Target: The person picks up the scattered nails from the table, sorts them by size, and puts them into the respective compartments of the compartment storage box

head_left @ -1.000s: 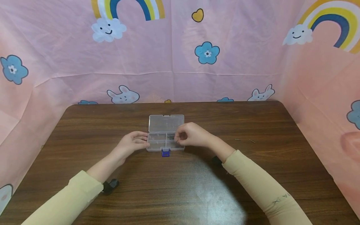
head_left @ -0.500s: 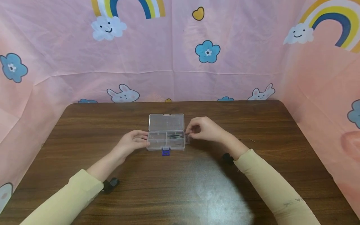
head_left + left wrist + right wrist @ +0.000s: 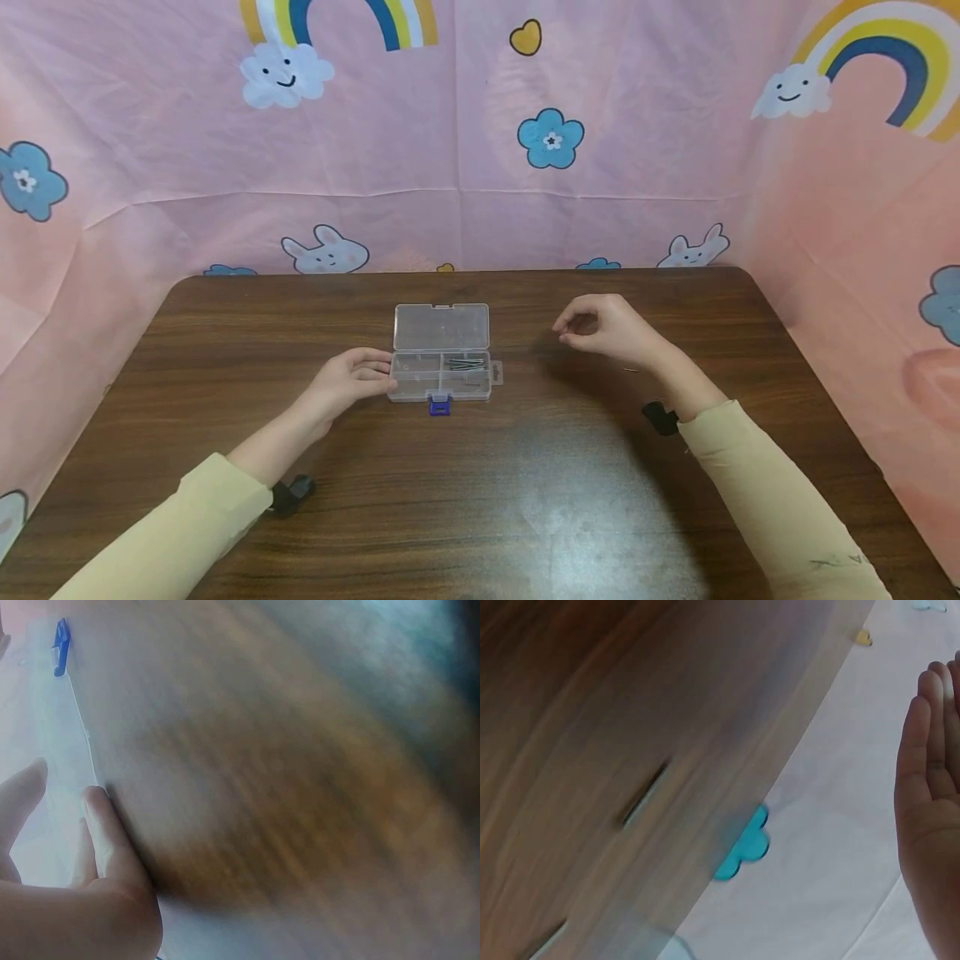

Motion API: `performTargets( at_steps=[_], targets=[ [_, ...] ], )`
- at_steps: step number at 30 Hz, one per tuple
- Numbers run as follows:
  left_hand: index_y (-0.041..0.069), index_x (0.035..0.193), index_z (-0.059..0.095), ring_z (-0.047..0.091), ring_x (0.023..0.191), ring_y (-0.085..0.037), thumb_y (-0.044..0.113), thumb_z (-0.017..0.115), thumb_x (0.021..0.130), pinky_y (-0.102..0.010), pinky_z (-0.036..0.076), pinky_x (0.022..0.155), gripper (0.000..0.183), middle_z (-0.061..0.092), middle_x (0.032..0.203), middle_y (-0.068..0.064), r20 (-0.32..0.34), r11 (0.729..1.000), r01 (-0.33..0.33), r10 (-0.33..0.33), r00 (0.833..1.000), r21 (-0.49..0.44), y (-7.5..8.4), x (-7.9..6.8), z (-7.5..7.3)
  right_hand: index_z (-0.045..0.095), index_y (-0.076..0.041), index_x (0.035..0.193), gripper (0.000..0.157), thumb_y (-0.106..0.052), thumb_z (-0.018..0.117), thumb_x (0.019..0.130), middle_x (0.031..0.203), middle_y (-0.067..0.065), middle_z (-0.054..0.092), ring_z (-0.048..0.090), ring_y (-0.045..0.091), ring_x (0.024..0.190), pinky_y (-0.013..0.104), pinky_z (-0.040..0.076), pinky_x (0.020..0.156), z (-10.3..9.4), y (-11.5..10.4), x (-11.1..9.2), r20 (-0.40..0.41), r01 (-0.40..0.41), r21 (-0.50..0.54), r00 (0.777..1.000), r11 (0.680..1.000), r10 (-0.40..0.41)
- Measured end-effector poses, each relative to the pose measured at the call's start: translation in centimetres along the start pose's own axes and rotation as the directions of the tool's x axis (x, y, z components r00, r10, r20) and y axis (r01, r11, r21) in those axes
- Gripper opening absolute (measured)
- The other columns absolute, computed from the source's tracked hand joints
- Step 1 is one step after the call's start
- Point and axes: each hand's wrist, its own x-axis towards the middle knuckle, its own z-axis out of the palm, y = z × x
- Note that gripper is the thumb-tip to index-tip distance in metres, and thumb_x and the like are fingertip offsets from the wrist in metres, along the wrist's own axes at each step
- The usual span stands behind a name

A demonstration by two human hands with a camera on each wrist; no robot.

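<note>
A clear plastic compartment box (image 3: pixel 416 387) lies on the table with its lid (image 3: pixel 441 327) folded back and its blue latch (image 3: pixel 439 407) toward me. My left hand (image 3: pixel 347 382) holds the box's left end, the thumb at the front corner and the fingers farther back. Several thin metal pins (image 3: pixel 465 364) lie in the back right compartment. My right hand (image 3: pixel 609 325) hovers right of the box, thumb and fingertips slightly apart with nothing between them. Below it lies a thin metal pin (image 3: pixel 645 795) on the table, and a second pin (image 3: pixel 547 940) lies near that one.
The brown wooden table (image 3: pixel 450 500) ends at a pink patterned cloth (image 3: pixel 637 125) behind it and at both sides. A clear hanging tab (image 3: pixel 497 372) sticks out from the box's right end. A black wrist device (image 3: pixel 660 418) shows under the right forearm.
My right hand has moved out of the box and across to the right over the table, uncovering the pins in the right compartments. My left hand stays at the box's left end.
</note>
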Motion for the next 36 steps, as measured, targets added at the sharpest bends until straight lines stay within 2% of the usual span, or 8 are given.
performTargets(
  at_steps=[4, 9, 14, 19, 23, 30, 36],
  targets=[
    [-0.002, 0.152, 0.048, 0.062, 0.135, -0.038, 0.021, 0.074, 0.101, -0.06, 0.041, 0.12, 0.061, 0.06, 0.149, -0.026, 0.003, 1.0, -0.001, 0.001, 1.0, 0.003, 0.0, -0.1, 0.0, 0.077, 0.002, 0.108, 0.013, 0.002, 0.075, 0.094, 0.107, 0.016, 0.079, 0.074, 0.025, 0.098, 0.027, 0.064, 0.082, -1.1, 0.9, -1.2, -0.026, -0.048, -0.012, 0.999, 0.999, 0.048],
    [-0.001, 0.152, 0.048, 0.061, 0.135, -0.039, 0.021, 0.074, 0.1, -0.061, 0.041, 0.119, 0.063, 0.059, 0.149, -0.026, 0.0, 1.0, -0.003, 0.003, 1.0, 0.009, -0.1, 0.0, 0.0, 0.078, -0.001, 0.108, 0.014, 0.0, 0.077, 0.094, 0.103, 0.009, 0.078, 0.07, 0.019, 0.096, 0.03, 0.062, 0.083, -2.2, 2.0, -2.8, -0.067, -0.103, -0.062, 0.993, 0.993, 0.098],
    [-0.002, 0.152, 0.048, 0.062, 0.134, -0.038, 0.021, 0.074, 0.1, -0.06, 0.042, 0.119, 0.063, 0.059, 0.149, -0.026, -0.007, 1.0, -0.005, 0.005, 1.0, 0.011, -0.3, 0.1, 0.0, 0.079, -0.003, 0.106, 0.014, 0.0, 0.079, 0.093, 0.1, 0.007, 0.079, 0.068, 0.013, 0.092, 0.028, 0.059, 0.082, -2.8, 3.1, -4.3, -0.099, -0.12, -0.119, 0.989, 0.986, 0.109],
    [-0.002, 0.151, 0.049, 0.063, 0.133, -0.037, 0.021, 0.075, 0.1, -0.059, 0.043, 0.119, 0.062, 0.06, 0.148, -0.026, -0.009, 1.0, -0.006, 0.006, 1.0, 0.008, -0.3, 0.1, 0.1, 0.079, -0.002, 0.104, 0.013, 0.003, 0.078, 0.092, 0.098, 0.009, 0.079, 0.067, 0.007, 0.086, 0.019, 0.057, 0.074, -3.0, 4.3, -5.7, -0.099, -0.13, -0.108, 0.988, 0.986, 0.12],
    [-0.002, 0.151, 0.049, 0.064, 0.132, -0.036, 0.021, 0.075, 0.1, -0.059, 0.043, 0.118, 0.061, 0.061, 0.147, -0.026, -0.008, 1.0, -0.011, 0.011, 1.0, 0.01, -0.3, 0.1, 0.1, 0.079, -0.003, 0.104, 0.013, 0.002, 0.079, 0.092, 0.096, 0.009, 0.079, 0.066, 0.003, 0.084, 0.019, 0.056, 0.072, -3.3, 5.1, -6.6, -0.09, -0.148, -0.107, 0.986, 0.983, 0.139],
    [-0.002, 0.151, 0.049, 0.064, 0.13, -0.034, 0.021, 0.075, 0.1, -0.056, 0.045, 0.117, 0.062, 0.06, 0.147, -0.027, -0.002, 1.0, -0.027, 0.027, 1.0, 0.008, -0.2, 0.0, 0.1, 0.079, -0.002, 0.104, 0.012, -0.002, 0.081, 0.092, 0.097, 0.008, 0.078, 0.065, 0.005, 0.084, 0.02, 0.055, 0.072, -3.5, 5.7, -7.7, -0.068, -0.155, -0.107, 0.987, 0.982, 0.149],
    [-0.002, 0.152, 0.048, 0.063, 0.132, -0.036, 0.022, 0.074, 0.1, -0.057, 0.044, 0.118, 0.062, 0.06, 0.148, -0.027, 0.004, 1.0, -0.027, 0.027, 1.0, 0.003, -0.2, 0.0, 0.1, 0.079, -0.002, 0.103, 0.012, 0.0, 0.08, 0.091, 0.098, 0.009, 0.079, 0.066, 0.007, 0.084, 0.02, 0.055, 0.073, -3.6, 6.0, -8.1, -0.045, -0.204, -0.102, 0.979, 0.974, 0.2]
  ],
)
